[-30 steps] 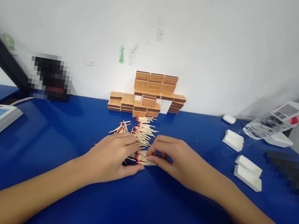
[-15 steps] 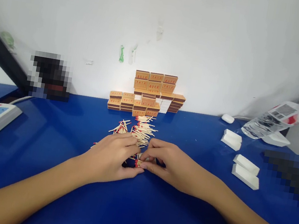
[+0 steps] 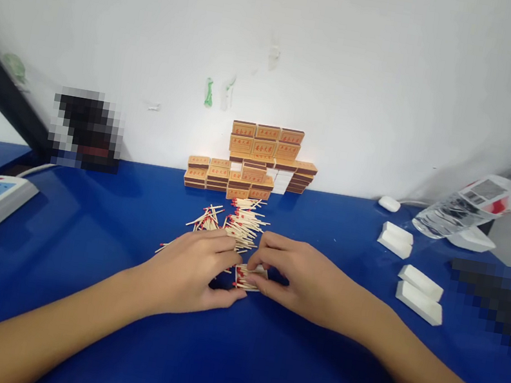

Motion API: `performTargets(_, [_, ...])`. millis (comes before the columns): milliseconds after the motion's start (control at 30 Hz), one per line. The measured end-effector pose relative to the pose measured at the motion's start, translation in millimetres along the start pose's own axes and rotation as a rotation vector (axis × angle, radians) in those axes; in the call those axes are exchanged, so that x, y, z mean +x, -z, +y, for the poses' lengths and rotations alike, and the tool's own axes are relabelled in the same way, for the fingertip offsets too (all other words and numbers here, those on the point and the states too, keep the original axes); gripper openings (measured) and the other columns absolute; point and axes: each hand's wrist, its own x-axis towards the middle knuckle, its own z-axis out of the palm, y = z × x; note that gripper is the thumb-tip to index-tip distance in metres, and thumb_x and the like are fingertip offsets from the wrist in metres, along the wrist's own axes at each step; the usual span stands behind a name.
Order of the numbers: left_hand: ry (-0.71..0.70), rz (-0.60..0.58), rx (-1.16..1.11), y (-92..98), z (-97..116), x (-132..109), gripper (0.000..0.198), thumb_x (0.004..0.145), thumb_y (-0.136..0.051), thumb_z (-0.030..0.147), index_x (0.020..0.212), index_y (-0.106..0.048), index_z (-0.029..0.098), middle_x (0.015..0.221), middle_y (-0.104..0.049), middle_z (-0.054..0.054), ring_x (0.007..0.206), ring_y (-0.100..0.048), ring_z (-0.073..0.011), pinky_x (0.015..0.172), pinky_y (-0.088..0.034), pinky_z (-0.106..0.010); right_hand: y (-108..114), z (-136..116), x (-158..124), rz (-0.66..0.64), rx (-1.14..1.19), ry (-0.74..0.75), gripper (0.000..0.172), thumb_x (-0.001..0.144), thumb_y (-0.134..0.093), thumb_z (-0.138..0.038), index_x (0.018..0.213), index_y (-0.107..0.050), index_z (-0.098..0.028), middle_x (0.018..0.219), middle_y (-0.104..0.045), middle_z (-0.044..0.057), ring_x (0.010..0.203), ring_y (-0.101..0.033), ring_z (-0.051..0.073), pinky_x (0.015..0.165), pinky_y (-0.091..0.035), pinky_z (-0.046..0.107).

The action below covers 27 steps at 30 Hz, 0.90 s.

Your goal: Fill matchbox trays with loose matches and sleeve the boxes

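Half a second earlier, we had the right hand [image 3: 301, 271] pinched on a bundle of matches, its thumb meeting the tip of the left thumb. At this point we had raised the right fingertips and drawn them back from the left thumb, exposing the tray [image 3: 264, 271] and the matches inside it [image 3: 244, 276], with most visible red heads toward the left end. In our judgement, the bundle had been released into the tray and its sticks needed levelling.

Hand state: we kept the right thumb and forefinger close together over the tray's right half; whether they pinched a stick, we could not tell. We left the left hand [image 3: 197, 263] palm down and partly open, thumb and forefinger apart at the tray's left end. Whether they clamped the tray could not be determined.

Location: the tray lay on the blue table [image 3: 228, 357] between both hands, in front of the loose matches [image 3: 243, 228]. The stacked matchboxes [image 3: 263, 148] stood behind these, near the wall [image 3: 377, 75].
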Motion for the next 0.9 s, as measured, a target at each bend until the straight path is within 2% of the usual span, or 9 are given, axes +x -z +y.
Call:
performTargets(300, [-0.014,0.007,-0.007,-0.5,-1,0,0.022,0.095,-0.068,0.038,0.097,-0.071,0.017,0.092,-0.069,-0.005,0.091,-0.065,-0.0241,0.082,-0.055,-0.039,-7,-2,0,-0.056,0.144,0.008,0.009,0.099,-0.065,-0.018,0.095,-0.073,-0.019,0.094,-0.062,0.001,0.078,-0.059,0.012,0.069,-0.046,0.025])
performTargets(500, [-0.028,0.006,-0.003,-0.3,-1,1,0.020,0.093,-0.069,0.035,0.092,-0.070,0.015,0.089,-0.067,-0.005,0.087,-0.064,-0.0233,0.078,-0.055,-0.039,-8,-4,2,-0.067,0.145,0.033,0.006,0.095,-0.066,-0.013,0.091,-0.070,-0.016,0.094,-0.062,0.001,0.078,-0.059,0.011,0.069,-0.045,0.024])
performTargets(667, [-0.023,0.005,-0.011,-1.0,-2,0,0.019,0.093,-0.069,0.033,0.094,-0.071,0.015,0.091,-0.067,-0.005,0.090,-0.065,-0.0234,0.083,-0.056,-0.039,-10,-5,2,-0.068,0.121,0.027,0.006,0.095,-0.067,-0.014,0.092,-0.072,-0.017,0.092,-0.062,0.001,0.074,-0.058,0.011,0.067,-0.044,0.024])
performTargets(900, [-0.021,0.009,-0.001,-1.1,-1,-1,0.027,0.096,-0.069,0.041,0.097,-0.073,0.015,0.090,-0.067,-0.004,0.089,-0.065,-0.0229,0.082,-0.057,-0.039,2,-6,-1,-0.023,0.046,-0.032,0.008,0.093,-0.068,-0.014,0.089,-0.072,-0.018,0.091,-0.064,0.001,0.075,-0.060,0.012,0.065,-0.044,0.025])
